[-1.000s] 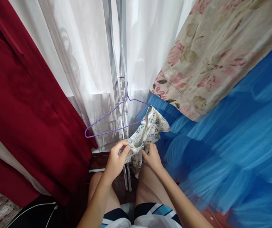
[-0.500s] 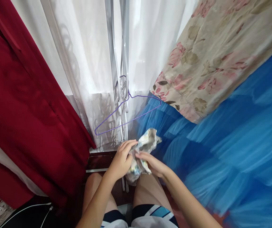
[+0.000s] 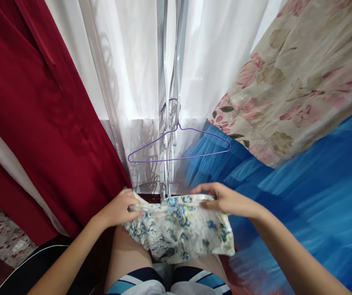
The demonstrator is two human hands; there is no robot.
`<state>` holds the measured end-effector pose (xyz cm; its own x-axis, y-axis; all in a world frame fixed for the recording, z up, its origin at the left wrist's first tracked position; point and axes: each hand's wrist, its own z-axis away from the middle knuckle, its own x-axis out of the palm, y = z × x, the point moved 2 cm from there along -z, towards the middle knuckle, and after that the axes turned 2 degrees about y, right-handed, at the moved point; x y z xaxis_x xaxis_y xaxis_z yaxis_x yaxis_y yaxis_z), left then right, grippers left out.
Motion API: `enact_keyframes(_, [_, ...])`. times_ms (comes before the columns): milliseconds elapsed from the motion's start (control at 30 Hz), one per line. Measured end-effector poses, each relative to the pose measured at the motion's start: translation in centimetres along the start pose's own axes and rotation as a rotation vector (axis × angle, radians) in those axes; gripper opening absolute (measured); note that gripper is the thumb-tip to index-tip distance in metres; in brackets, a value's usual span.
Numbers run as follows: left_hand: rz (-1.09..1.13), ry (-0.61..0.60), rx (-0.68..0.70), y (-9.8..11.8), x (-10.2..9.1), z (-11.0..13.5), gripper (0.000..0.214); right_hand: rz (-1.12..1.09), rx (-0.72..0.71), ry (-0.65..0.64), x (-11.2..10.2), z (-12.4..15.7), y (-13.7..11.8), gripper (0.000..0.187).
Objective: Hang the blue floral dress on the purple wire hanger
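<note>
A small white garment (image 3: 179,229) with blue and yellow flowers is stretched out over my thighs; its exact kind is hard to make out. My left hand (image 3: 125,209) is closed on its upper left corner, the thumb in front of the cloth. On the upper right edge, my right hand (image 3: 222,198) grips the fabric between thumb and fingers. Just beyond the cloth hangs a purple hanger (image 3: 179,158) with nothing on it, hooked among white straps (image 3: 171,82).
Dark red cloth (image 3: 41,135) hangs on the left, white curtains (image 3: 129,82) behind the hanger. To the right are a beige floral cloth (image 3: 286,94) and blue tulle (image 3: 311,196). A black rounded object with white edging (image 3: 31,260) sits at lower left.
The garment went from a crumpled bunch between my hands to spread wide. My hands have moved apart, left and right. The view has shifted, and the hanger appears more level.
</note>
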<state>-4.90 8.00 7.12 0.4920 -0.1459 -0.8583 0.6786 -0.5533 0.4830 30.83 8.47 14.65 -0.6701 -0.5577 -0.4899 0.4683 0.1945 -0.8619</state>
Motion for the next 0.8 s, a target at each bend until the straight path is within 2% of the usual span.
enact_keyframes(100, [-0.284, 0.120, -0.056, -1.4, -4.8, -0.1, 0.026, -0.014, -0.034, 0.227, -1.8, -1.1, -0.9, 0.068])
enact_keyframes(167, [-0.389, 0.223, -0.109, -2.3, -7.4, -1.0, 0.025, 0.079, -0.095, 0.370, -2.3, -2.6, -1.3, 0.076])
enact_keyframes(233, [-0.422, 0.331, -0.165, -3.0, -9.3, -2.3, 0.027, 0.240, -0.134, 0.494, -2.4, -4.5, -1.1, 0.073])
enact_keyframes(300, [-0.400, 0.437, -0.202, -3.1, -10.6, -3.8, 0.027, 0.364, -0.149, 0.586, -2.1, -6.6, -0.5, 0.058])
enact_keyframes(367, [-0.331, 0.534, -0.153, -1.9, -11.2, -5.2, 0.028, 0.410, -0.182, 0.644, -1.5, -8.3, 0.0, 0.040])
enact_keyframes(433, [-0.224, 0.585, -0.020, 0.3, -11.3, -6.5, 0.029, 0.420, -0.237, 0.640, -0.7, -9.3, 0.0, 0.031])
enact_keyframes(500, [-0.113, 0.581, 0.078, 2.9, -11.0, -7.7, 0.027, 0.428, -0.290, 0.555, 0.1, -9.3, -0.4, 0.029])
enact_keyframes(567, [-0.014, 0.597, 0.066, 4.9, -10.8, -8.7, 0.026, 0.437, -0.345, 0.467, 0.6, -8.3, -1.2, 0.026])
enact_keyframes(600, [0.040, 0.608, 0.042, 5.6, -10.8, -9.2, 0.027, 0.438, -0.370, 0.443, 0.6, -7.5, -1.5, 0.029])
enact_keyframes(667, [0.160, 0.595, 0.010, 6.3, -10.7, -10.0, 0.027, 0.429, -0.390, 0.473, 0.1, -5.8, -1.8, 0.052])
enact_keyframes(733, [0.273, 0.534, -0.003, 6.4, -10.6, -10.6, 0.025, 0.414, -0.366, 0.626, -1.3, -4.2, -1.5, 0.078])
enact_keyframes(800, [0.364, 0.491, -0.033, 6.3, -10.5, -10.8, 0.026, 0.399, -0.316, 0.829, -3.5, -3.1, -0.7, 0.094])
